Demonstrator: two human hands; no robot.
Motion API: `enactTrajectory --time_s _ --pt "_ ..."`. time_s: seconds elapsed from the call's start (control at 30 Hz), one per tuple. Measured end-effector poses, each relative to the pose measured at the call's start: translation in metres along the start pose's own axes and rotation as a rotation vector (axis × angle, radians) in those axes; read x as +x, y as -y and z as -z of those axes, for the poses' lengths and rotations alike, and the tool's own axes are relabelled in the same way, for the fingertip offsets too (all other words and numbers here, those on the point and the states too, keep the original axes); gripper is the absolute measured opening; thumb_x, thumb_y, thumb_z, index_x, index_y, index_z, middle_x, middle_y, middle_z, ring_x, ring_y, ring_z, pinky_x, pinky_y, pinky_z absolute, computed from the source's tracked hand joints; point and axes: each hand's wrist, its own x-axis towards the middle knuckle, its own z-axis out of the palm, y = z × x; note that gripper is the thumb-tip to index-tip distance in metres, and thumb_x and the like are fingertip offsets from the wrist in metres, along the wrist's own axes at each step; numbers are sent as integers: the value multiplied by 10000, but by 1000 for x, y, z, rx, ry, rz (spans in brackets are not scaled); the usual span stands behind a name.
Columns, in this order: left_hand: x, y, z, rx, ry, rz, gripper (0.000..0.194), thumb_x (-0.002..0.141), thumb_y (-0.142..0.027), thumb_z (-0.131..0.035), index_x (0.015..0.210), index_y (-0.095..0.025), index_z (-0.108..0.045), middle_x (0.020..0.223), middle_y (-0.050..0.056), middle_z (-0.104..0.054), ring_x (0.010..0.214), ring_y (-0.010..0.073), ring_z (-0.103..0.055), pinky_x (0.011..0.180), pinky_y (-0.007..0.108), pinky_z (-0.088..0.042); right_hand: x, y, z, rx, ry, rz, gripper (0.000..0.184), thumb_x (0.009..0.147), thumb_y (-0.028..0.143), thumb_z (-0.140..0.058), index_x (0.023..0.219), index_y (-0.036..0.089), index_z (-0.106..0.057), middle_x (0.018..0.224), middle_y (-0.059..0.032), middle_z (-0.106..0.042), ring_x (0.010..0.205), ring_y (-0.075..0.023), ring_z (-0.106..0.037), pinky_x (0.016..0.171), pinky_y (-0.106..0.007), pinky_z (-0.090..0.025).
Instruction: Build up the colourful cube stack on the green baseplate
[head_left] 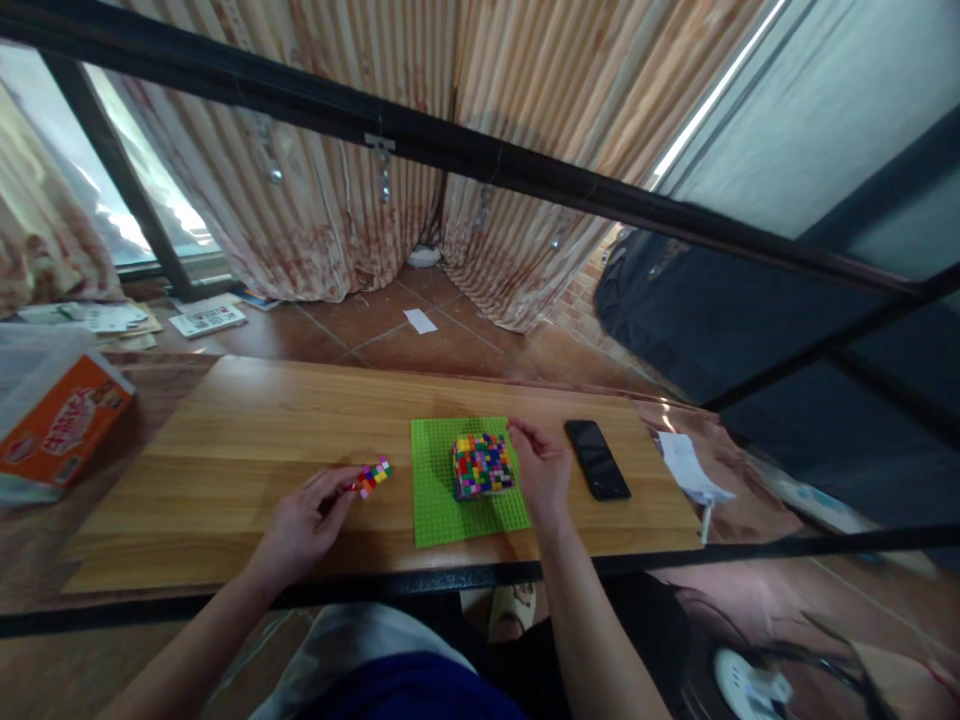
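My left hand (309, 520) is over the left part of the table, its fingertips closed on the near end of a small cluster of coloured toy bricks (375, 475). A larger, roughly box-shaped build of many-coloured toy bricks (482, 466) rests on a green studded baseplate (433, 520). Along the right side of this build is my right hand (544, 465), with thumb and fingers drawn together near its far right corner. Whatever those fingertips may hold is too small to make out, and I cannot tell whether they touch the build.
A black phone (598, 460) lies on the wooden table (247, 430) right of the baseplate. Left of the table stands a plastic box with an orange label (64, 425). A dark metal bar (465, 575) runs along the near edge. White paper (691, 468) lies beyond the right end.
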Motion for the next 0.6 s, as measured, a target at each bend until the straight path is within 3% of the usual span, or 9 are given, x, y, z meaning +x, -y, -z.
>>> enactTrajectory --time_s 0.1,0.17,0.27,0.43,0.6 --pt "-2 1 -1 -24 -3 19 392 891 -458 -486 1129 -191 -647 1093 97 -719 992 215 -682 895 332 -547 -31 21 -19 -126 129 175 176 857 316 -593 897 214 -731 887 -51 -725 808 -179 -650 755 -320 -512" --pt "-3 1 -2 -45 -1 43 393 888 -449 -491 1141 -187 -640 1099 97 -717 991 212 -682 893 334 -549 -54 27 -39 -183 323 279 157 874 250 -583 922 228 -731 897 -46 -721 857 -176 -649 800 -312 -507" --pt "-3 2 -2 -79 15 69 388 880 -436 -499 1143 -187 -636 1093 97 -720 978 207 -685 893 339 -551 -80 23 -71 -264 512 306 210 891 171 -539 972 251 -716 908 -40 -706 837 -162 -644 765 -280 -513" --pt "-5 4 -2 -100 20 85 394 870 -408 -496 1165 -181 -623 1082 95 -721 956 201 -689 889 336 -555 -93 3 -110 -388 612 308 203 887 152 -567 1016 247 -692 982 -55 -698 929 -185 -638 869 -319 -507" --pt "-6 6 -2 -106 21 93 411 867 -439 -512 1182 -193 -609 1085 86 -720 956 204 -693 896 342 -555 -90 -8 -124 -389 663 284 177 882 115 -585 921 242 -703 963 -42 -716 958 -181 -642 917 -323 -494"
